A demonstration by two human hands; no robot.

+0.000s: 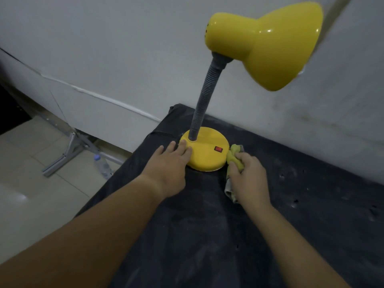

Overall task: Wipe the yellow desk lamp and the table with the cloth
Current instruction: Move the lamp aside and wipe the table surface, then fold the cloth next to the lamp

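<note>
Steadying the yellow desk lamp (204,100) near the back-left corner of the table (207,225), my left hand (168,165) kept an open grip, fingers flat on the base (207,157), while my right hand (249,175) gripped the cloth (233,152) just beside it, and I feared a hard wipe might slide or tip the top-heavy lamp.

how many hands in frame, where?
2. The left hand rests, fingers straight, on the left edge of the lamp base; the right hand grips the cloth on the table just right of the base. No others visible.
</note>
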